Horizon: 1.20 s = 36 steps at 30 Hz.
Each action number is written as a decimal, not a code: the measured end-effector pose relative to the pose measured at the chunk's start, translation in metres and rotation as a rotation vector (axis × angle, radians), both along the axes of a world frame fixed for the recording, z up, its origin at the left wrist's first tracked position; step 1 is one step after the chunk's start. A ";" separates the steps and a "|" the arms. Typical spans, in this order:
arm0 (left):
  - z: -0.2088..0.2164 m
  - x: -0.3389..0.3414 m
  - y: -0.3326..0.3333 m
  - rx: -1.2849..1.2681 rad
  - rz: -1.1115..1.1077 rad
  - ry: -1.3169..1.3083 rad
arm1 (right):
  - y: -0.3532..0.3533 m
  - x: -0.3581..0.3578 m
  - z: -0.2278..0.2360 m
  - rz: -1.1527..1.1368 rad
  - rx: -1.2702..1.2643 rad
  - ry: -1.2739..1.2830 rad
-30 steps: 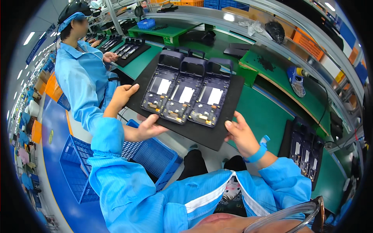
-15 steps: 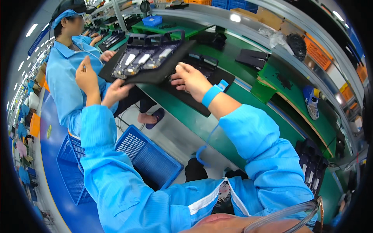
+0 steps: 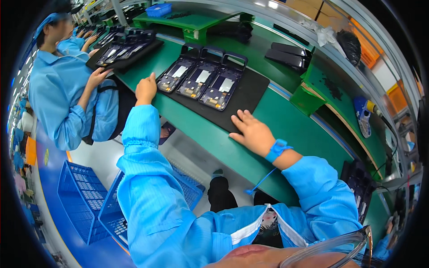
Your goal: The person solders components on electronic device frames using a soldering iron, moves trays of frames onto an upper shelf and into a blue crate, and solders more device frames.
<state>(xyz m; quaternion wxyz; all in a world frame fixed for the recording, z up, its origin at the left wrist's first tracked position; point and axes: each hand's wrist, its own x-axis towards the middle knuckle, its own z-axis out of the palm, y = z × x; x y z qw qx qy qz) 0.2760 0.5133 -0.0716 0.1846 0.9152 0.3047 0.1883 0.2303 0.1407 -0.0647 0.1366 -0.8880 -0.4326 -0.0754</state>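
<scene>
Three dark electronic housings [image 3: 197,79], phone-like and with exposed parts and white labels, lie side by side on a black mat [image 3: 251,91]. A raised dark frame stands at the far end of each. By the mat's left edge is my left hand [image 3: 146,90], its fingers curled together; whether they pinch anything is hidden. My right hand [image 3: 255,134] lies flat with spread fingers at the mat's near right edge. On the left, a co-worker's hand [image 3: 97,77] supports a second black mat [image 3: 147,49] carrying similar housings [image 3: 123,50].
Green workbench [image 3: 295,134] runs diagonally under the mat. Green raised shelves [image 3: 308,99] stand beyond it, with dark flat panels [image 3: 288,56] nearby. Blue crates [image 3: 82,196] sit on the floor at left. A blue cord [image 3: 261,181] hangs from my right wristband [image 3: 278,150].
The raised mat of housings has moved left and down to the co-worker, out of my reach. Both my hands have lowered to the other mat, my right hand flattening at its edge.
</scene>
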 end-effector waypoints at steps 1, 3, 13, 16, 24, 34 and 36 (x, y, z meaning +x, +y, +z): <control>-0.003 0.007 0.007 0.037 -0.021 0.046 | 0.001 -0.002 -0.002 0.027 -0.036 -0.042; -0.004 0.015 0.008 0.011 -0.047 0.012 | 0.001 -0.003 0.004 0.117 -0.100 -0.129; 0.000 -0.052 -0.058 -0.023 -0.149 -0.043 | -0.067 -0.081 0.023 0.243 -0.135 -0.286; -0.004 -0.089 -0.103 -0.033 -0.152 -0.121 | -0.108 -0.123 0.026 0.182 -0.101 -0.231; -0.009 -0.189 -0.263 -0.350 -0.111 -0.252 | -0.253 -0.223 0.035 0.000 -0.153 -0.169; -0.004 -0.215 -0.325 -0.312 -0.250 -0.384 | -0.296 -0.280 0.043 -0.304 -0.082 -0.019; -0.006 -0.215 -0.323 -0.333 -0.256 -0.402 | -0.292 -0.278 0.046 -0.317 -0.055 -0.014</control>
